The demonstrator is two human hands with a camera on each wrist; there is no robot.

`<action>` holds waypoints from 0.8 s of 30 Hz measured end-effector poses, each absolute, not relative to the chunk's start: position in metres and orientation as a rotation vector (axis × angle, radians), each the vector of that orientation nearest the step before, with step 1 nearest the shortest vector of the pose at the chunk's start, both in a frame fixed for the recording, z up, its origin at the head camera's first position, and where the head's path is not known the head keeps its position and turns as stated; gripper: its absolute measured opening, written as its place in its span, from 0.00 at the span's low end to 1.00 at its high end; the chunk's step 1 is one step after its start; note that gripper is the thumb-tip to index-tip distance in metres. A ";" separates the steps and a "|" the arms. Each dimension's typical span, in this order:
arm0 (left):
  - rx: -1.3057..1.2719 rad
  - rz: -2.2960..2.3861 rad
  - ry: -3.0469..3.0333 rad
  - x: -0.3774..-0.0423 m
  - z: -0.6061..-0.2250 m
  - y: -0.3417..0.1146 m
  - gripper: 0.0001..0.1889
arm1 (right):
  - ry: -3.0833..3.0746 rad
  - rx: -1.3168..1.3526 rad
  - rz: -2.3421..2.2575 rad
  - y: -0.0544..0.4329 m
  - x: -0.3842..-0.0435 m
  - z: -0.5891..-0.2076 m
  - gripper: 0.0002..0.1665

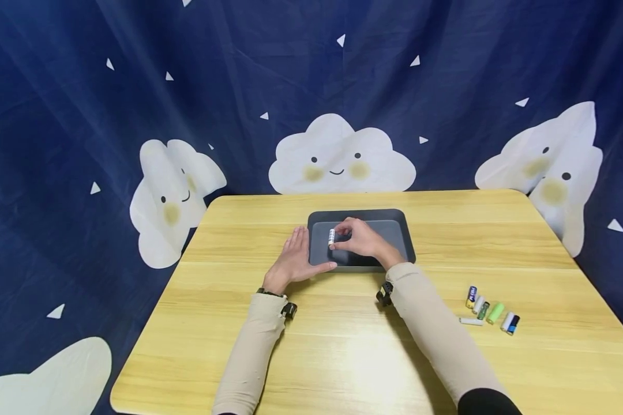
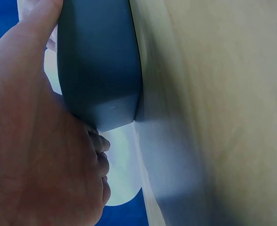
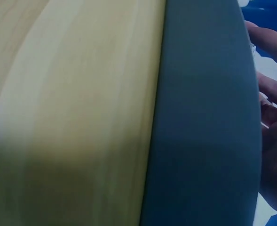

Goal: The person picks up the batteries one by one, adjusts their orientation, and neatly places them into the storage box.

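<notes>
A dark grey rectangular tray (image 1: 355, 215) lies on the wooden table. My left hand (image 1: 295, 258) rests against its near left corner, fingers straight along the left side and thumb stretched along the front rim. In the left wrist view, that palm (image 2: 39, 136) is beside the tray's outer wall (image 2: 100, 61). Over the left part of the tray, my right hand (image 1: 361, 238) pinches a small white battery (image 1: 331, 237) between thumb and fingers, roughly upright. Whether the battery touches the tray floor I cannot tell. In the right wrist view, the tray wall (image 3: 204, 113) hides much of the right hand (image 3: 273, 150).
To the right on the table lie several loose batteries: a blue one (image 1: 471, 297), a bright green one (image 1: 495, 313), a dark green one (image 1: 483, 310), a thin white one (image 1: 470, 321) and others. A dark blue curtain (image 1: 228, 75) with clouds hangs behind the table.
</notes>
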State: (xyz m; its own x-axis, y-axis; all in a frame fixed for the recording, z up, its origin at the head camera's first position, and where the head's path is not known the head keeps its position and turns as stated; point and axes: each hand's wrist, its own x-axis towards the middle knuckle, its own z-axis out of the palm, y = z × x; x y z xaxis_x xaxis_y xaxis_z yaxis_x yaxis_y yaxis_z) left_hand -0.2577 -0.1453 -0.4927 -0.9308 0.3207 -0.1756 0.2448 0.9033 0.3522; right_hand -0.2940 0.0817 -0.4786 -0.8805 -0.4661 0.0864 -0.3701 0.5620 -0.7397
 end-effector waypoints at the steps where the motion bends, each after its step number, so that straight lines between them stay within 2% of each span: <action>1: 0.434 0.486 2.844 -0.257 -0.492 -0.145 0.69 | 2.668 -0.723 -1.215 0.080 -0.295 -0.480 0.30; 14: 0.454 0.468 2.865 -0.257 -0.494 -0.145 0.69 | 2.665 -0.761 -1.118 0.062 -0.306 -0.492 0.29; 24: 0.473 0.459 2.872 -0.257 -0.493 -0.145 0.68 | 2.753 -0.832 -1.013 0.055 -0.312 -0.499 0.20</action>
State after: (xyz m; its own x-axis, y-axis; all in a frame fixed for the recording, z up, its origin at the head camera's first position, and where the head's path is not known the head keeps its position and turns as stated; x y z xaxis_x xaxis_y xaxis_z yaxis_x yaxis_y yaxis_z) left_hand -0.2568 -0.1448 -0.4930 -0.9300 0.3402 -0.1395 0.2798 0.9009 0.3317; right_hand -0.3121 0.0548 -0.4991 -0.8471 -0.5225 0.0974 -0.4611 0.6312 -0.6237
